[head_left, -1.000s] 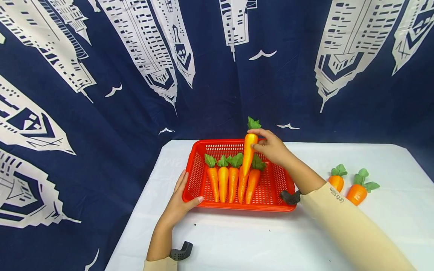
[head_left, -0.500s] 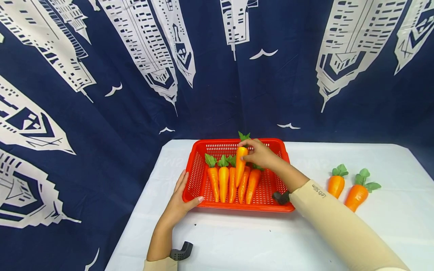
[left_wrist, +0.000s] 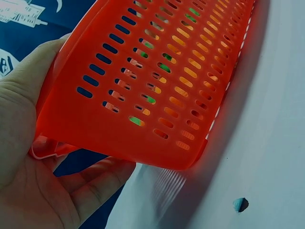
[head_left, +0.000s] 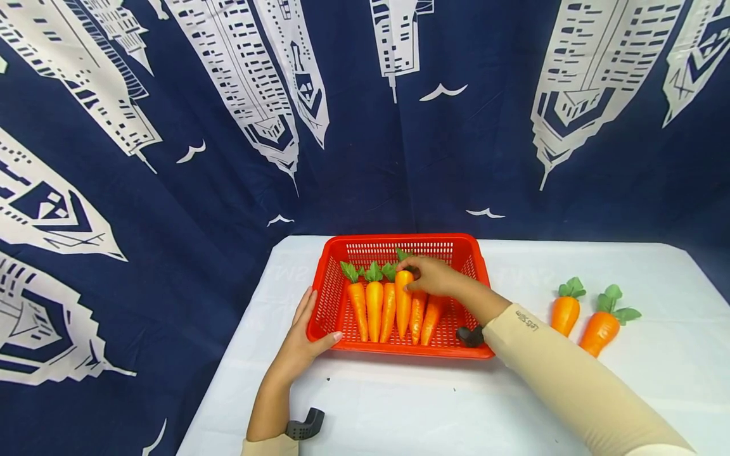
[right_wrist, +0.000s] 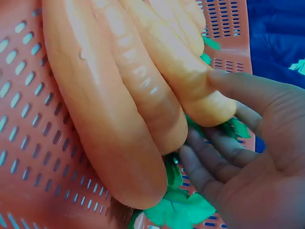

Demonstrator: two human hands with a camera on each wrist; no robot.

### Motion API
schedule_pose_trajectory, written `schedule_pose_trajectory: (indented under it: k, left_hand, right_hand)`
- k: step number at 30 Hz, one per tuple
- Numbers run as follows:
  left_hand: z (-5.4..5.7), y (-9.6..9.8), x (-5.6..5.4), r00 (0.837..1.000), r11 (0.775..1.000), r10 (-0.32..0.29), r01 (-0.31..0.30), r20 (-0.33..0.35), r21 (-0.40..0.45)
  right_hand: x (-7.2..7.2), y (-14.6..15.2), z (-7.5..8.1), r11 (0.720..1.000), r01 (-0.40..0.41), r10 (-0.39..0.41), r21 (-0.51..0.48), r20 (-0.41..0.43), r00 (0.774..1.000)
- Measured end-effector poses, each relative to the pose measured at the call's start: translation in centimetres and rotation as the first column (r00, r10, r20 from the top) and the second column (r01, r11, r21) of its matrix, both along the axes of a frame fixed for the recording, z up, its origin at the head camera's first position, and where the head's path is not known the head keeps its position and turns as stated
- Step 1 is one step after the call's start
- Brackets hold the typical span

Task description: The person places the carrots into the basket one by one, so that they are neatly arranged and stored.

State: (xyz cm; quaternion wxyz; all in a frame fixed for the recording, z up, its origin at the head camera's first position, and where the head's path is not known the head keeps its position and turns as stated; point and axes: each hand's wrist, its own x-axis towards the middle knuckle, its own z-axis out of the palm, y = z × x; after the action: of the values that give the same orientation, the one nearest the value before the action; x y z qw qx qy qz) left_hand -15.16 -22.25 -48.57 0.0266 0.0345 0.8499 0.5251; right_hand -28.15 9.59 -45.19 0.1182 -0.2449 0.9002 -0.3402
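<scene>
My right hand (head_left: pixel 430 277) pinches a bright orange carrot (head_left: pixel 403 304) near its leafy top, low inside the red plastic basket (head_left: pixel 371 349). In the right wrist view, the thumb presses the thick end of this carrot (right_wrist: pixel 190 88), while other fingers reach behind near the green leaves. More carrots (head_left: pixel 373 310) lie in a row on both sides of it, leaves toward the back. My left hand (head_left: pixel 302 339) holds the basket's front left corner, thumb over the rim. Seen from the left wrist, the fingers sit outside and below the basket's perforated wall (left_wrist: pixel 119 138).
Two carrots, a slimmer one (head_left: pixel 564 313) and a thicker one (head_left: pixel 601 329), lie on the white table (head_left: pixel 399 411) to the right, partly behind the right sleeve (head_left: pixel 570 373). A dark blue curtain (head_left: pixel 353 183) with printed white buildings hangs behind the table.
My right hand has lowered the carrot from above the basket into the row, moving slightly left. Neighbouring carrots have shifted a little sideways. My left hand has stayed at the corner.
</scene>
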Motion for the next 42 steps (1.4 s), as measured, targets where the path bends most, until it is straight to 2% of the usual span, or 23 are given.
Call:
schedule_pose_trajectory:
  k: [8,13,18,22,26,33,38,42]
  left_hand:
    - [0.0,0.0,0.0,1.0,1.0,0.004,-0.004,0.0,-0.013]
    - [0.0,-0.1,0.0,1.0,1.0,0.0,-0.001,-0.002,-0.021]
    - [0.1,0.0,0.0,1.0,1.0,0.0,0.0,-0.007,-0.022]
    - [0.0,0.0,0.0,1.0,1.0,-0.007,0.006,-0.016,-0.029]
    - [0.0,0.0,-0.1,1.0,0.999,-0.004,0.004,-0.018,-0.032]
    - [0.0,0.0,0.0,1.0,0.999,-0.001,0.0,-0.012,-0.035]
    - [0.1,0.1,0.1,1.0,1.0,0.008,-0.008,-0.004,-0.024]
    - [0.1,0.2,0.1,1.0,1.0,0.004,-0.004,-0.006,-0.013]
  right_hand:
    - [-0.2,0.3,-0.6,0.999,-0.012,0.008,0.033,0.111,0.994]
    - [-0.2,0.5,-0.6,0.997,-0.018,0.011,0.073,0.097,0.995]
    - [-0.4,0.8,-0.1,1.0,-0.009,0.009,0.006,0.044,0.999]
    - [-0.5,1.2,0.7,0.995,0.066,-0.062,-0.081,0.046,0.997]
    - [-0.2,1.6,1.8,0.971,0.148,-0.13,-0.19,0.101,0.986]
    - [0.2,2.8,3.7,0.901,0.242,-0.196,-0.36,0.16,0.967]
    - [0.8,4.3,4.7,0.86,0.272,-0.227,-0.432,0.153,0.962]
    - [1.4,5.9,5.2,0.849,0.299,-0.261,-0.435,0.147,0.954]
